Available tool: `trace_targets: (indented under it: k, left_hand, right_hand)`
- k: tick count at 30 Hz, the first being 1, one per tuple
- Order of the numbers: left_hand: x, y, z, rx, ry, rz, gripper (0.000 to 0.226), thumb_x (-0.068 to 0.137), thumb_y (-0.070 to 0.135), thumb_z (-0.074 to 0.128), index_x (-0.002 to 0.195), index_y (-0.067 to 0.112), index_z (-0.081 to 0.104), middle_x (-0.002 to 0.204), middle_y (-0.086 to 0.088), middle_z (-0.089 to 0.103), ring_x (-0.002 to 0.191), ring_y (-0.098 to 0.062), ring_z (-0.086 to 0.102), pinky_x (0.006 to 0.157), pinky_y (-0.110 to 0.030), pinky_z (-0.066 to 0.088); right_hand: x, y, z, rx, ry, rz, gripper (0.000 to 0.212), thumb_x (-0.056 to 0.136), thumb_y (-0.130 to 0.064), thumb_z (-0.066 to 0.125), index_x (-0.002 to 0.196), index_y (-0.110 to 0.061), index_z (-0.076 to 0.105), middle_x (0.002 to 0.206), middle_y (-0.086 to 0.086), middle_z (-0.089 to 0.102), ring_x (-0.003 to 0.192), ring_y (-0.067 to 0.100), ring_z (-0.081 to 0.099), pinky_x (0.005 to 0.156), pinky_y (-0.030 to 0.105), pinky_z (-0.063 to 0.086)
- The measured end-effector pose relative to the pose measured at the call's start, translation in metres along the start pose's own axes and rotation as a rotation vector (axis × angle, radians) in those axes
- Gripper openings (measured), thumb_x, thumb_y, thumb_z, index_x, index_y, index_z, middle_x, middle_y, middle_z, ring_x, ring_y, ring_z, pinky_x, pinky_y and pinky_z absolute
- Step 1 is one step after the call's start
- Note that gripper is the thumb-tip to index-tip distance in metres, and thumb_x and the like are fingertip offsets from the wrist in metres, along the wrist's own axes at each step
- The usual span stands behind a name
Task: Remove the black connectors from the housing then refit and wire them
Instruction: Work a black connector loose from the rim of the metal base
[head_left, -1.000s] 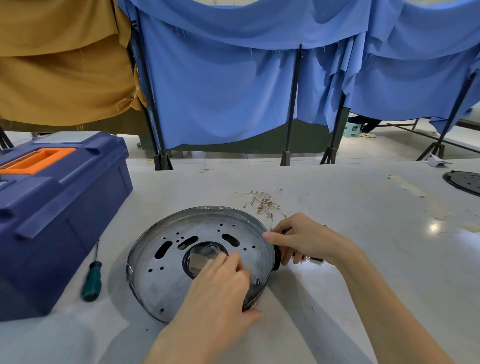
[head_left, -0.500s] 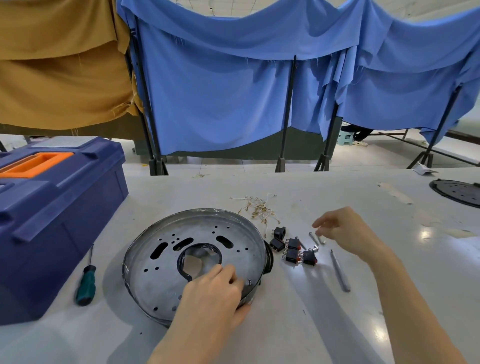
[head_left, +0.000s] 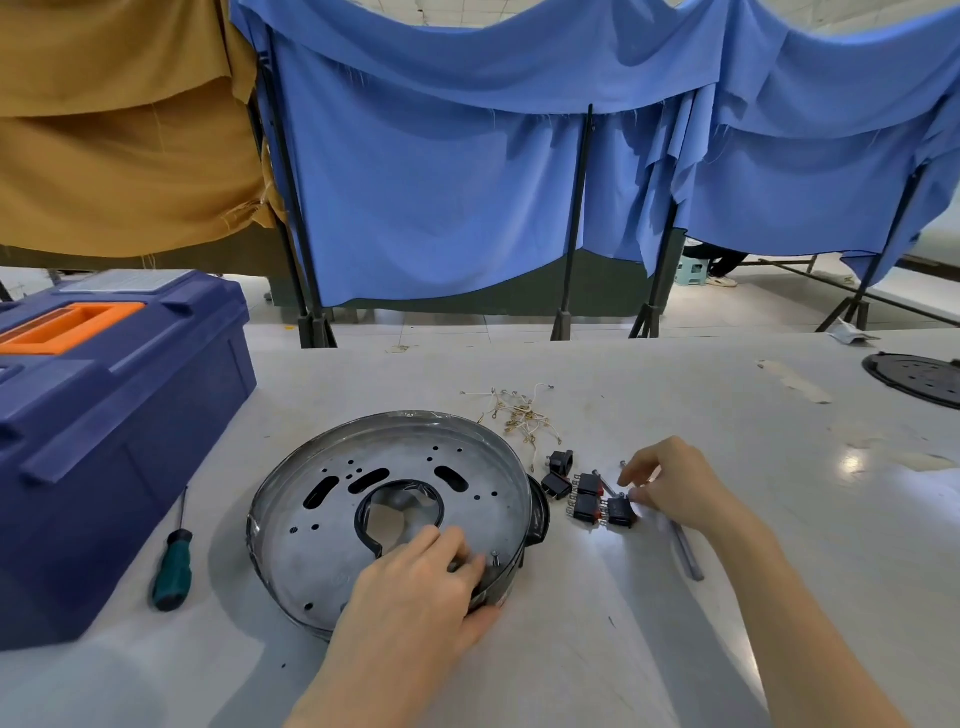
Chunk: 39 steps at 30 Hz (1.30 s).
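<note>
No readable text, label or number shows anywhere.

Housing (head_left: 395, 525) silver-grey; connectors (head_left: 589, 493) black, red-trimmed; toolbox (head_left: 104, 415) navy, orange handle; screwdriver (head_left: 174, 569) green; curtains (head_left: 467, 182) blue.

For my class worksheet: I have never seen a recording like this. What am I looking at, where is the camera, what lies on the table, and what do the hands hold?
No machine here: a person works bare-handed, filmed by a camera worn on the head, looking down. The left hand grips the rim of a round metal housing. The right hand is at the loose black connectors beside it; whether it pinches one is unclear. Also on the table: small wires, a green screwdriver, a blue toolbox.
</note>
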<state>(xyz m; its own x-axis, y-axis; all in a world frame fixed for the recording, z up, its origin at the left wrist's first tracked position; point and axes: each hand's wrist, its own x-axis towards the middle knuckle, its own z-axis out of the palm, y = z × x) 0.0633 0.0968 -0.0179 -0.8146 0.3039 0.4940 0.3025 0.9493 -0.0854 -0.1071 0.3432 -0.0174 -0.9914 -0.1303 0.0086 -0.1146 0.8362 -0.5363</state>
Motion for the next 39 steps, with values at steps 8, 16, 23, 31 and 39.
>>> trace_targets:
  k: [8,16,23,31,39]
  left_hand:
    - [-0.002,-0.002,0.005,0.014,0.042,0.019,0.04,0.042,0.054,0.09,0.065,0.025,0.075,0.064,0.012,0.059,0.056,-0.006,0.059,0.037,-0.014,0.034]
    - [-0.005,-0.001,0.006,-0.013,0.03,0.004,0.038,0.046,0.052,0.09,0.069,0.024,0.076,0.066,0.012,0.061,0.058,-0.006,0.061,0.037,-0.013,0.038]
    - [-0.004,0.003,0.002,0.018,0.021,-0.011,0.051,0.044,0.054,0.09,0.082,0.023,0.077,0.064,0.012,0.062,0.056,-0.007,0.062,0.036,-0.015,0.037]
    - [-0.003,0.008,-0.003,0.072,-0.014,-0.038,0.058,0.022,0.052,0.092,0.067,0.02,0.075,0.057,0.01,0.064,0.048,-0.003,0.06,0.035,-0.015,0.037]
    - [-0.003,0.016,-0.002,0.127,-0.082,-0.067,0.065,0.021,0.037,0.094,0.08,0.017,0.078,0.057,0.006,0.06,0.05,-0.008,0.06,0.036,-0.017,0.04]
  right_hand:
    - [0.006,-0.003,0.011,-0.008,0.003,-0.02,0.01,0.078,0.003,0.071,0.078,-0.007,0.074,0.071,0.005,0.065,0.056,0.001,0.05,0.045,0.006,0.034]
    - [0.006,-0.004,0.014,-0.024,0.002,-0.041,0.012,0.082,0.001,0.067,0.075,-0.008,0.069,0.075,0.007,0.064,0.059,0.008,0.049,0.049,0.011,0.032]
    - [-0.007,-0.026,-0.01,0.318,0.099,-0.11,0.011,0.092,0.002,0.055,0.083,-0.001,0.062,0.077,0.008,0.074,0.07,0.022,0.068,0.05,0.017,0.044]
    - [-0.044,-0.065,-0.005,0.418,-0.058,-0.22,0.007,0.082,0.002,0.069,0.079,-0.003,0.066,0.069,0.01,0.072,0.063,0.022,0.07,0.059,0.03,0.054]
    - [-0.058,-0.065,0.032,0.56,-0.115,0.029,0.017,0.084,0.003,0.065,0.101,0.002,0.062,0.064,0.013,0.066,0.04,0.008,0.053,0.043,0.02,0.039]
